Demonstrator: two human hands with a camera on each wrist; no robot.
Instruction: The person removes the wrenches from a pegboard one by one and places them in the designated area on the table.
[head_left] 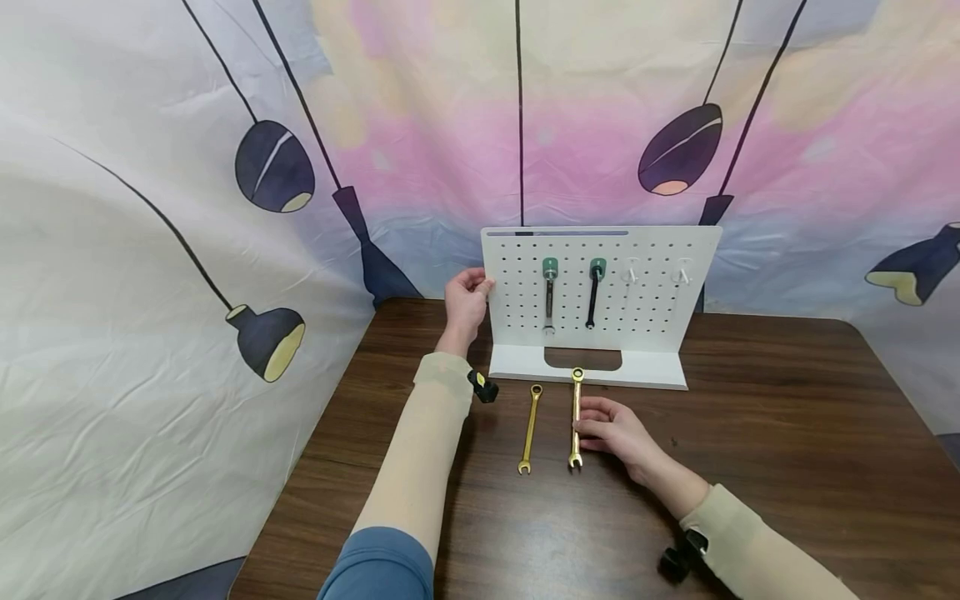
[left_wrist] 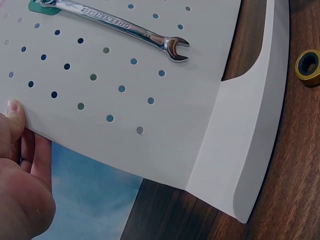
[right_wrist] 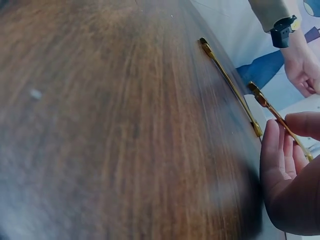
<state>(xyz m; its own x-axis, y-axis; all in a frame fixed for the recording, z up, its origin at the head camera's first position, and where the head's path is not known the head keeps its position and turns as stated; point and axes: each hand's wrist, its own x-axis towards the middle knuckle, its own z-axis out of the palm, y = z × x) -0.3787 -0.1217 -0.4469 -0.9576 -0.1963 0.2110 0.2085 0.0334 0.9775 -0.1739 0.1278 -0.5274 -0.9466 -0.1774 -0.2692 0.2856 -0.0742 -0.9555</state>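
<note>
My left hand [head_left: 465, 304] pinches the left edge of a white pegboard stand [head_left: 510, 362], its thumb on the front face in the left wrist view. Between the thumb and fingers of my right hand [head_left: 613, 433] is a gold combination wrench [head_left: 576, 400], ring end toward the board and open end toward me. In the right wrist view this wrench [right_wrist: 272, 109] shows raised off the table. A second gold wrench [head_left: 530, 429] lies on the table to its left. On the board hang a silver wrench [left_wrist: 120, 24] and a black wrench [head_left: 593, 302], each from a green-backed hook.
Two clear hooks, one of them here [head_left: 682, 273], sit on the board's right half with nothing hung on them. The stand rests on a brown wooden table [head_left: 787, 450]. Close behind it hangs a patterned cloth [head_left: 450, 125], which continues along the left side.
</note>
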